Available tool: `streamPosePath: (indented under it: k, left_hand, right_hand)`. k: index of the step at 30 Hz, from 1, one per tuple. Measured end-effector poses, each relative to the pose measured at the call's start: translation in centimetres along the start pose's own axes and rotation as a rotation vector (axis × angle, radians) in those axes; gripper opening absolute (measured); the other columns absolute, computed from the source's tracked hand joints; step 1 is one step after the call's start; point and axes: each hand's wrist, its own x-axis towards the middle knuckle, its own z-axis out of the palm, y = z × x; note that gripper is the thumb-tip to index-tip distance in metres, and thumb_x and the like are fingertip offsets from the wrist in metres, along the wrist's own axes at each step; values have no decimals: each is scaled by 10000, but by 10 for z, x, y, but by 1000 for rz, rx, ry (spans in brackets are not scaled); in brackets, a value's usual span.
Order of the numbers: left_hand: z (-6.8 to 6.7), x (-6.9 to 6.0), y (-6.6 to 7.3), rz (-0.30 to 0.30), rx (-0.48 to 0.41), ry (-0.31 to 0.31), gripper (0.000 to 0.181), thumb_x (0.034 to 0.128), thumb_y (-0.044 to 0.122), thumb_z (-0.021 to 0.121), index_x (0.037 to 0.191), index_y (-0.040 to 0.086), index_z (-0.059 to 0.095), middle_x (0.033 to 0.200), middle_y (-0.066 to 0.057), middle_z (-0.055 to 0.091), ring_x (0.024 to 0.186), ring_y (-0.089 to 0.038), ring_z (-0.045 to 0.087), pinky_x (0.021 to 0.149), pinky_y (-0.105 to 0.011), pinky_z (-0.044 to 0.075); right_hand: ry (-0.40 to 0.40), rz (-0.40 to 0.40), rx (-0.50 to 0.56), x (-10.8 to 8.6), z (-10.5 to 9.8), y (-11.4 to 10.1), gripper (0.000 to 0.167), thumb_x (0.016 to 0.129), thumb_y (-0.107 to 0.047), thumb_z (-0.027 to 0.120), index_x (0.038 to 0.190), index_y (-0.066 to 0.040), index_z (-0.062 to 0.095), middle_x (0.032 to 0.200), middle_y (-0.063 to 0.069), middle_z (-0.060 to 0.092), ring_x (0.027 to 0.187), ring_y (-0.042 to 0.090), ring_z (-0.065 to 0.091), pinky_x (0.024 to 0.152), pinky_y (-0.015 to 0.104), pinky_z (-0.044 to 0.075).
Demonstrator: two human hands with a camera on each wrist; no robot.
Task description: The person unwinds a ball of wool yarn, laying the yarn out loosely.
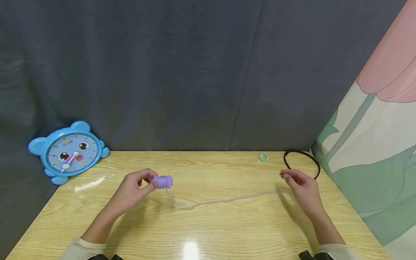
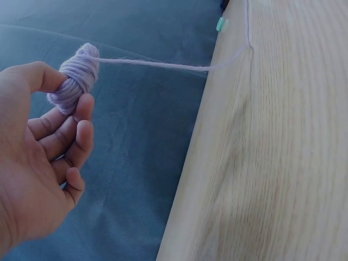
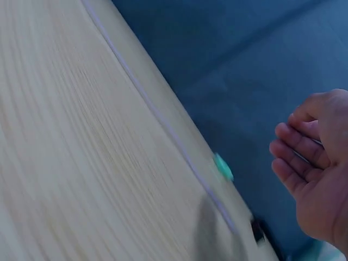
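In the head view, my left hand (image 1: 131,191) pinches a small wound bundle of lilac yarn (image 1: 164,182) between thumb and fingers, above the table. A loose strand of the yarn (image 1: 224,201) runs from the bundle down to the table and across it to the right. In the left wrist view the thumb presses the yarn bundle (image 2: 80,79) from above, the other fingers bent below. My right hand (image 1: 303,189) hovers over the strand's far end, fingers loosely bent. The right wrist view shows this hand (image 3: 315,163) apart from the strand (image 3: 163,120), with nothing visible in it.
A blue bear-shaped toy clock (image 1: 73,153) leans at the table's back left. A small green ring (image 1: 263,157) lies near the back edge. Beside it is a dark hoop (image 1: 302,151), partly behind the right hand. A grey curtain (image 1: 182,72) hangs behind the wooden table (image 1: 227,231).
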Motion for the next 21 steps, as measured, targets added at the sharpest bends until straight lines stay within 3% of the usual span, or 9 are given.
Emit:
streamPosePath:
  k: [8, 16, 21]
  left_hand:
    - [0, 0, 1, 0, 8, 7, 33, 966, 124, 693, 978, 149, 711, 860, 58, 680, 813, -77, 567, 693, -278, 366]
    - [-1, -1, 2, -17, 11, 7, 36, 977, 160, 693, 945, 144, 700, 854, 55, 664, 807, -90, 539, 709, -278, 364]
    - [-2, -1, 3, -26, 7, 8, 53, 977, 160, 694, 924, 163, 694, 850, 53, 659, 806, -99, 533, 711, -283, 361]
  right_hand:
    - [-176, -146, 171, -6, 63, -41, 218, 1035, -116, 624, 1176, 30, 702, 1135, 129, 745, 1036, 19, 696, 902, 134, 551]
    - [-344, -197, 305, -14, 128, -68, 189, 1016, -71, 635, 1145, 54, 695, 1111, 215, 719, 1026, 139, 710, 897, 187, 563]
    - [-430, -159, 321, -22, 162, -78, 202, 1018, -105, 640, 1144, 41, 699, 1134, 188, 719, 1043, 152, 692, 926, 219, 554]
